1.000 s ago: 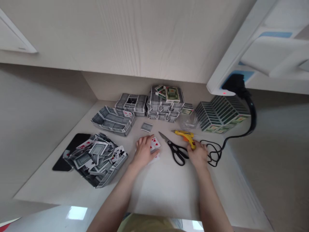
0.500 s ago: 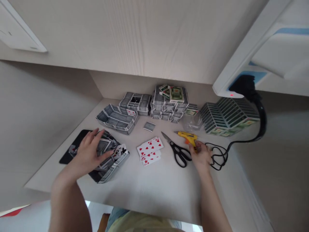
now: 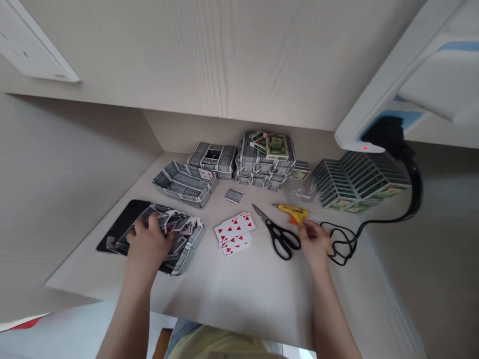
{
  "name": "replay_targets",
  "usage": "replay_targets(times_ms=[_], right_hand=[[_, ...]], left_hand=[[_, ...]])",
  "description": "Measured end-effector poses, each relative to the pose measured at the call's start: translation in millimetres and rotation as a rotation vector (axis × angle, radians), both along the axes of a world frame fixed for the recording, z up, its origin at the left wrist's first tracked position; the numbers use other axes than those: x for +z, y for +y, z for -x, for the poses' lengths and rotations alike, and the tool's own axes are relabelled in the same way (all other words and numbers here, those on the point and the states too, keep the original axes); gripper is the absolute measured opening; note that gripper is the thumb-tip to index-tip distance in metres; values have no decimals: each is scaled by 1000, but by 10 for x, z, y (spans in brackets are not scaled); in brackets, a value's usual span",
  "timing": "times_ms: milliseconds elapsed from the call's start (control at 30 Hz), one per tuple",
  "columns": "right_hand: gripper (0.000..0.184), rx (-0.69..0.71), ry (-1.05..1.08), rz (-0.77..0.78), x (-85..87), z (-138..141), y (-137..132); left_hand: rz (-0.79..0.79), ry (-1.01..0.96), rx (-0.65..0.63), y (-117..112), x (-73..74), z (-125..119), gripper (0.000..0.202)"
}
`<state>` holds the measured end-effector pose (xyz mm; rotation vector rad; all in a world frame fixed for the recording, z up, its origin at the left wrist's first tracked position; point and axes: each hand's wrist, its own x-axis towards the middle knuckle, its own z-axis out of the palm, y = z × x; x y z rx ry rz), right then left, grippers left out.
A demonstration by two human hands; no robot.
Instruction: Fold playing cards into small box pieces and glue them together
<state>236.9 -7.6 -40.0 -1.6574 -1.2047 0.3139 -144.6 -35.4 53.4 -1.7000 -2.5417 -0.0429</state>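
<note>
My left hand (image 3: pixel 148 244) is at a box made of folded playing cards (image 3: pixel 191 244), on the left of the desk. Its fingers bend down over the box and its loose contents, with the thumb apart; the fingertips are partly hidden. Part of the box rests on a flat black pad (image 3: pixel 121 227). On the right, my right hand (image 3: pixel 315 242) is closed around the handle of a yellow hot glue gun (image 3: pixel 294 211), whose nozzle points left. Black-handled scissors (image 3: pixel 279 233) lie beside it. Heart playing cards (image 3: pixel 235 230) are fanned face up between the hands.
Behind stand an open card tray (image 3: pixel 183 183), a closed card box (image 3: pixel 224 162) and stacked card boxes (image 3: pixel 264 162). Rows of card packs (image 3: pixel 359 182) stand at right. A black cord (image 3: pixel 385 218) runs up to a power strip (image 3: pixel 359 134). A single card (image 3: pixel 234 195) lies face down.
My left hand has moved down and right, its fingers now bent into the box. The box has turned a little and its contents have shifted. My right hand stays at the glue gun.
</note>
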Motion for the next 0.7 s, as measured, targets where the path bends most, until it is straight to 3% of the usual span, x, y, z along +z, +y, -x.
replay_targets(times_ms=[67,167,233,300,400,500,567,700], right_hand=[[39,-33,-48,-1,-17,-16,12],[38,-60,-106,4,-30,-32,23],[37,-65,-111,1,-25,-31,24],[37,-60,-93,-6,-13,-24,23],[37,-53,-67,-7,7,-7,20],[38,-68,-60,-5,19,6,19],[38,-74,-56,-8,29,12,17],[38,-64,-50,-14,62,28,10]], left_hand=[[-8,-30,94,3,77,-42,52],[87,-141,111,-35,239,23,51],[141,-203,68,-71,332,135,54],[146,-254,-82,-94,379,251,58],[152,-223,-345,-73,345,307,64],[362,-260,-325,-3,249,167,79],[397,-214,-219,36,203,23,85],[442,-198,-226,55,197,-185,89]])
